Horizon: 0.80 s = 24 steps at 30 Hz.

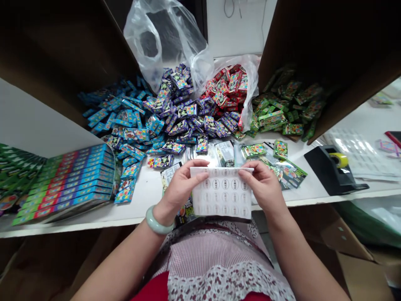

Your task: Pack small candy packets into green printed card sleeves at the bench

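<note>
A white sheet of round clear stickers [222, 195] is held up over the table's front edge. My left hand [181, 188] pinches its upper left corner between thumb and fingers, with a pale green bangle on the wrist. At the upper right corner, my right hand [264, 184] grips the same sheet, thumb in front. Printed cards and packets lie partly hidden behind and below the sheet, among them a green and black card [291, 172] right of my right hand.
Piles of small blue boxes [125, 113], purple boxes [184, 110], red boxes [230, 85] and green boxes [275, 117] lie behind. Stacked boxes [72, 179] stand left. A black tape dispenser [328, 173] and sticker sheets [354, 146] are right. Cardboard walls flank the piles.
</note>
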### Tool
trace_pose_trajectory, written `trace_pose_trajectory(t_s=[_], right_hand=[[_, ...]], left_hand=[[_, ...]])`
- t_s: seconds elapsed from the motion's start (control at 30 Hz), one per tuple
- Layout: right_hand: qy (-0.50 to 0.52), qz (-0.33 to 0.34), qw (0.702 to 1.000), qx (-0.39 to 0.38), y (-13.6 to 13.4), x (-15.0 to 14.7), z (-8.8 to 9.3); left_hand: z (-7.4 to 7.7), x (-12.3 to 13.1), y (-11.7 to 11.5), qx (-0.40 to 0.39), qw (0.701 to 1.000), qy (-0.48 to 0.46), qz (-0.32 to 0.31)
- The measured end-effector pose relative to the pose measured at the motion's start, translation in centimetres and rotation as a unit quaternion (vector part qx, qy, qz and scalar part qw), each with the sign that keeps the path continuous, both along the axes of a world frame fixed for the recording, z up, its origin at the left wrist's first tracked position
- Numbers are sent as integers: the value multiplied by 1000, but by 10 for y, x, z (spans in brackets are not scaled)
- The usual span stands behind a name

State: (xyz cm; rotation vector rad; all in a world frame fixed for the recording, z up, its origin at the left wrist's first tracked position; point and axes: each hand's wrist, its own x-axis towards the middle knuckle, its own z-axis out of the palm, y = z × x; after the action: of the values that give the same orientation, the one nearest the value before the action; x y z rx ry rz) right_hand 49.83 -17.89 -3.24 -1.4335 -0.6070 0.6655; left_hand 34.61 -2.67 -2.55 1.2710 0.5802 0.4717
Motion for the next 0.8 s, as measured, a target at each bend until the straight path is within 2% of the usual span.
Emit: trace_pose_trajectory(t_s=[0.13,0.27,0.47,0.53,0.67,0.73,0.8], right_hand=[[-20,-23,1000,1,0,-7,5],[-26,-20,999,2,-2,-5,5],[-73,-21,997,26,-3,-2,0],[-54,-14,998,22,-3,-2,-1],[-1,10,1000,-21,-4,-1,-1],[7,20,999,-26,-3,2,-1],[-2,46,999,-26,-3,5,0]], left_hand=[[2,3,-3,3,999,16,50],[-1,3,-3,-24,998,30,54],[0,2,-5,135,989,-20,52],[2,3,-6,129,990,-15,47],[2,2,-8,50,996,47,53],[3,2,-8,54,996,53,56],[4,0,-7,94,994,43,39]])
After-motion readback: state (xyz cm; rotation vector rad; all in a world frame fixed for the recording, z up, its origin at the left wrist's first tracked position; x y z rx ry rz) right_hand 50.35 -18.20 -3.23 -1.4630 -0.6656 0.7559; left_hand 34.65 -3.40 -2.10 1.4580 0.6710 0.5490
